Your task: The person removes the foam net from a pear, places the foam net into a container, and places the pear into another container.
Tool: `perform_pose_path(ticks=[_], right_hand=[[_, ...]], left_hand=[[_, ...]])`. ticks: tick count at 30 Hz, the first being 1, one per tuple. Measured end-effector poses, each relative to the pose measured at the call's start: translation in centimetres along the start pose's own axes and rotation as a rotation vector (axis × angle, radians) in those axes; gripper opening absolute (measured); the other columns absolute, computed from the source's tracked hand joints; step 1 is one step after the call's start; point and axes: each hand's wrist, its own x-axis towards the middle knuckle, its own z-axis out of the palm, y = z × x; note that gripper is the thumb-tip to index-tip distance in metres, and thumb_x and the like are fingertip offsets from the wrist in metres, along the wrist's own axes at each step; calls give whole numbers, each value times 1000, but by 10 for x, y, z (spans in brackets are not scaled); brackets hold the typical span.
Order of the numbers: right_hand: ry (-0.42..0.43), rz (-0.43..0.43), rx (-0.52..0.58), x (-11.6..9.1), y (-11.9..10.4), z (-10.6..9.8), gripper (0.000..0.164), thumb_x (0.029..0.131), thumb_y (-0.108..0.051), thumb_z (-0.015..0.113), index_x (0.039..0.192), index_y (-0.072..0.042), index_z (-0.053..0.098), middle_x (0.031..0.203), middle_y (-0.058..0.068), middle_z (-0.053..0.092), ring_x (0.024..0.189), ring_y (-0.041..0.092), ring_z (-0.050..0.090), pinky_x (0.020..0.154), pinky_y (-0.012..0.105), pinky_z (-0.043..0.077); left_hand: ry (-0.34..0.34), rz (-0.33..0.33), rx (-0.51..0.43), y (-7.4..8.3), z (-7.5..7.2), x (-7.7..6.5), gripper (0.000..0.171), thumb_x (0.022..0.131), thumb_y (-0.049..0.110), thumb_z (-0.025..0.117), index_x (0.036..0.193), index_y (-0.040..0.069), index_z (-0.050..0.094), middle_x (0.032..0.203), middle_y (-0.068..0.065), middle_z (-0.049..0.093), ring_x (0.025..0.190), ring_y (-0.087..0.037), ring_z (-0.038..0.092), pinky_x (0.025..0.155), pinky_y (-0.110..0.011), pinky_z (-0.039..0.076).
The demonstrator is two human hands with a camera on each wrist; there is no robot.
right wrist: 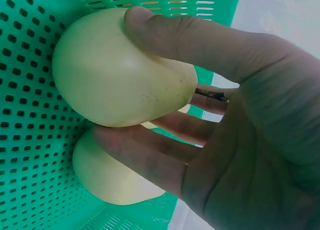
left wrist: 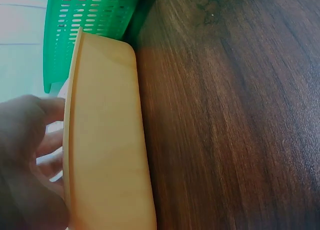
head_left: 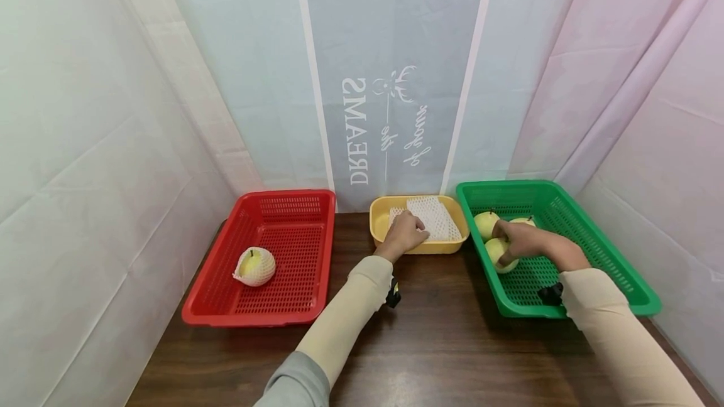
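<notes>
My right hand [head_left: 526, 240] reaches into the green basket [head_left: 605, 256] and grips a pale yellow-green pear [head_left: 498, 255] between thumb and fingers. In the right wrist view, this pear [right wrist: 110, 70] has its dark stem toward the palm, and a second pear [right wrist: 112, 172] lies beside it. Two other pears show in the head view, one [head_left: 485, 225] near the left wall and one [head_left: 523, 221] partly behind the hand. My left hand [head_left: 404, 232] dips into the yellow tray [head_left: 447, 247] over white foam net sleeves [head_left: 432, 218]. The tray's wall hides its fingertips in the left wrist view.
A red basket [head_left: 288, 319] stands on the left, with a pear in a foam net [head_left: 257, 267] inside. The yellow tray sits between the two baskets, close against the green one. All stand on a dark wooden table [head_left: 430, 344], with a hanging cloth [head_left: 390, 17] behind.
</notes>
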Motion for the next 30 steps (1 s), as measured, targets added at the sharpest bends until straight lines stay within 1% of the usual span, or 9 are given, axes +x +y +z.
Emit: perform_pose_path(ticks=[2, 4, 6, 9, 10, 12, 16, 22, 30], right_hand=[[-4, -1, -3, -1, 0, 0, 64, 84, -20, 90, 129, 8, 53, 124, 30, 59, 96, 29, 60, 77, 43, 53], [-7, 3, -7, -2, -1, 0, 64, 85, -20, 89, 129, 8, 53, 126, 31, 59, 102, 34, 62, 80, 47, 55], [-11, 8, -8, -2, -1, 0, 64, 85, -20, 89, 129, 8, 53, 127, 33, 58, 107, 40, 62, 83, 51, 56], [-18, 15, -8, -3, -1, 0, 64, 85, -21, 88, 129, 8, 52, 129, 34, 56, 110, 43, 61, 84, 52, 56], [-21, 16, -6, -3, -1, 0, 63, 85, -20, 88, 129, 8, 52, 130, 35, 56, 109, 42, 61, 84, 51, 55], [-28, 18, 1, -2, -1, 0, 63, 85, -21, 88, 129, 7, 52, 130, 35, 55, 107, 39, 61, 82, 48, 54], [-35, 17, -1, -2, 0, 0, 66, 85, -21, 88, 131, 8, 51, 131, 35, 55, 105, 37, 61, 80, 46, 53], [-39, 26, -3, -3, 1, 0, 69, 86, -22, 88, 135, 9, 50, 135, 38, 54, 111, 45, 60, 83, 50, 54], [-44, 33, 5, -3, 1, 0, 70, 87, -23, 87, 136, 9, 50, 137, 40, 52, 115, 48, 59, 84, 51, 54]], left_hand=[[-27, 14, -18, -1, 1, 2, 28, 101, 25, 67, 121, 10, 80, 120, -7, 73, 111, -20, 67, 94, -30, 56], [-73, 20, -30, -1, 2, 3, 32, 105, 26, 61, 129, 15, 77, 123, -7, 75, 115, -20, 69, 95, -32, 56], [-124, 34, -12, -1, 2, 3, 35, 109, 29, 55, 137, 19, 73, 128, -6, 75, 124, -21, 67, 105, -35, 53], [-198, 42, 47, 2, 1, 1, 41, 113, 36, 46, 145, 24, 68, 141, -4, 70, 142, -25, 55, 120, -39, 42], [-215, 39, 68, 3, 0, 0, 43, 114, 40, 43, 147, 25, 67, 146, -3, 67, 147, -26, 50, 123, -41, 39], [-244, 28, 97, 5, -3, -3, 48, 115, 45, 38, 150, 25, 64, 154, -4, 60, 151, -30, 44, 124, -44, 37], [-281, -8, 123, 9, -8, -8, 56, 114, 53, 31, 154, 26, 59, 161, -8, 51, 150, -33, 42, 119, -48, 43], [-294, -18, 180, 11, -7, -9, 59, 114, 57, 27, 153, 27, 60, 160, -8, 49, 147, -32, 42, 116, -47, 45], [-308, -17, 192, 12, -5, -7, 61, 114, 59, 24, 154, 28, 59, 166, -6, 45, 152, -33, 38, 122, -47, 40]])
